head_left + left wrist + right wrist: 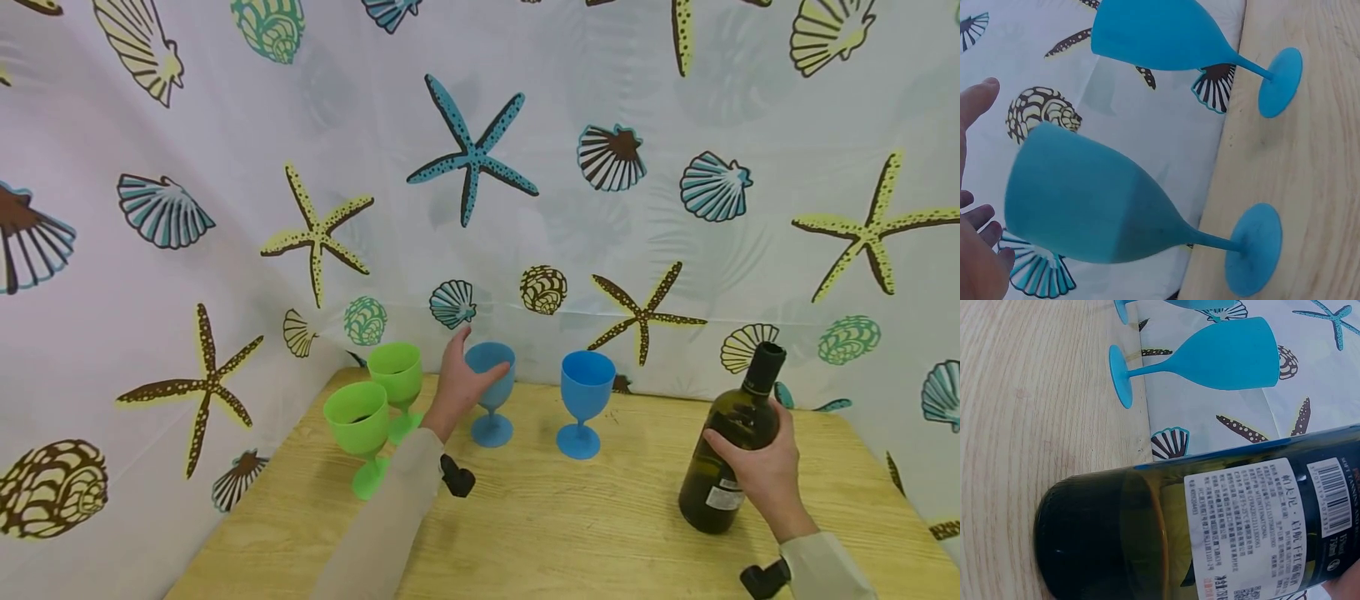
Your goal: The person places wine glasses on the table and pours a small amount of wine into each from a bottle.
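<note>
In the head view my left hand (459, 385) is beside the bowl of the left blue goblet (499, 395), thumb and fingers spread apart. The left wrist view has that hand's fingers (979, 215) at the left edge, with a gap between them and the goblet (1085, 194). A second blue goblet (587, 387) stands upright to its right. On the right, my right hand (765, 473) grips a dark green wine bottle (737, 421) around its body. The bottle leans slightly right, and a white label (1247, 525) faces the right wrist camera. I cannot tell whether its base touches the table.
Two green goblets, a nearer one (357, 423) and a farther one (396, 375), stand left of my left forearm. The nearer one has something dark inside. A wooden table (570, 533) lies beneath, bordered by a white shell-and-starfish cloth (525, 225) behind and at the sides.
</note>
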{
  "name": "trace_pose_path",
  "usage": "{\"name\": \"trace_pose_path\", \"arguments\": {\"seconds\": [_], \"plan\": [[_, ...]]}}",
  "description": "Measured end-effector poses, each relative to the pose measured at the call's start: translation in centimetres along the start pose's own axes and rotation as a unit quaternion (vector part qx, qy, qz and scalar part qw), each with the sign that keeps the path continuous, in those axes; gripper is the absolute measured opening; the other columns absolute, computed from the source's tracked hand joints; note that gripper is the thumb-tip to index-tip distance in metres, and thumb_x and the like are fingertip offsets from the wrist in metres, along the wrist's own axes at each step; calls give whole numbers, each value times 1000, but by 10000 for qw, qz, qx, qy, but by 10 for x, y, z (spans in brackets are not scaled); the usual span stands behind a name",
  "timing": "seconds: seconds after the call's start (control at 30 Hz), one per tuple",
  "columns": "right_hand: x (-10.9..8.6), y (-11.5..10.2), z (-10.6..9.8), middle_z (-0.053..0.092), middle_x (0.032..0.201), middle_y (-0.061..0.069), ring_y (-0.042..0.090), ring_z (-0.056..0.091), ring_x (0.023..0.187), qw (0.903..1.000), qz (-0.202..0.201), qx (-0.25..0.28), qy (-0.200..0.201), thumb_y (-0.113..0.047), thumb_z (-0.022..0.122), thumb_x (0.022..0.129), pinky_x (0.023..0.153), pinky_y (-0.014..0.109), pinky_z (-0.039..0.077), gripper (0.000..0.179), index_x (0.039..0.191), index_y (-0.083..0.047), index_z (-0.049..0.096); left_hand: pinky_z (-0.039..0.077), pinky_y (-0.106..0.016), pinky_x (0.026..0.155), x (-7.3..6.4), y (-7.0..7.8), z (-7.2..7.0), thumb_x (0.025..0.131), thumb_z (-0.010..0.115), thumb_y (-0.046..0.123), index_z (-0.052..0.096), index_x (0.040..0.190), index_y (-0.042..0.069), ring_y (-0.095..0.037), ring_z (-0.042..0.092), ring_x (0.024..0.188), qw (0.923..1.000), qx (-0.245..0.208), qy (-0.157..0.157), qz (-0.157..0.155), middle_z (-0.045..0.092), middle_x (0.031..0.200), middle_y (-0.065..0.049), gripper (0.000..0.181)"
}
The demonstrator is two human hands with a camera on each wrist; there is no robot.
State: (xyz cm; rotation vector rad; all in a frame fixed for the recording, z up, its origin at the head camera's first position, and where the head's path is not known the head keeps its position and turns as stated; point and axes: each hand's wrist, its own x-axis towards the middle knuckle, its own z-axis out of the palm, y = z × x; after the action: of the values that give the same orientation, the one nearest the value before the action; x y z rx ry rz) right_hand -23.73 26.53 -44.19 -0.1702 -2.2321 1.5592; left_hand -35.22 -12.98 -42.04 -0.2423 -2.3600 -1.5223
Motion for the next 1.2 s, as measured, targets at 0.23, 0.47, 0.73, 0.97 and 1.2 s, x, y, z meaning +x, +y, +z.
{"name": "trace_pose_path", "arguments": {"seconds": [0.23, 0.47, 0.73, 0.97, 1.2], "plan": [[2, 0, 0, 34, 141, 21, 41, 39, 124, 10000, 11, -8, 26, -25, 78, 80, 98, 59, 34, 98, 151, -12, 11, 28, -52, 106, -1, 23, 4, 78, 77, 39, 24, 150, 12, -30, 24, 138, 9988, 351, -171, 297, 26, 151, -10, 93], [1, -1, 0, 35, 141, 21, 41, 39, 124, 10000, -12, 7, 54, -25, 77, 80, 98, 59, 34, 96, 150, -11, 12, 29, -53, 105, -7, 40, 16, 80, 76, 37, 26, 149, 14, -30, 24, 138, 9971, 329, -589, 345, 26, 151, -10, 88], [0, -2, 0, 35, 140, 21, 40, 40, 123, 10000, -54, 2, 36, -25, 77, 80, 98, 58, 35, 96, 150, -11, 12, 30, -51, 106, -12, 49, 33, 81, 74, 37, 25, 150, 14, -28, 27, 137, 9935, 294, -950, 551, 27, 151, -7, 87], [1, 0, 0, 35, 141, 20, 39, 39, 124, 10000, -28, 10, 42, -25, 78, 80, 98, 58, 34, 97, 150, -12, 12, 32, -44, 106, -17, 52, 53, 83, 73, 35, 24, 150, 12, -23, 29, 136, 9877, 186, -1388, 696, 30, 150, -3, 86], [1, 1, 0, 34, 141, 21, 40, 38, 125, 10000, -5, 8, 5, -24, 78, 80, 99, 59, 34, 97, 150, -12, 11, 33, -47, 104, -20, 50, 72, 82, 72, 42, 24, 150, 15, -23, 29, 136, 9842, 310, -1599, 696, 30, 150, -3, 87]]}}
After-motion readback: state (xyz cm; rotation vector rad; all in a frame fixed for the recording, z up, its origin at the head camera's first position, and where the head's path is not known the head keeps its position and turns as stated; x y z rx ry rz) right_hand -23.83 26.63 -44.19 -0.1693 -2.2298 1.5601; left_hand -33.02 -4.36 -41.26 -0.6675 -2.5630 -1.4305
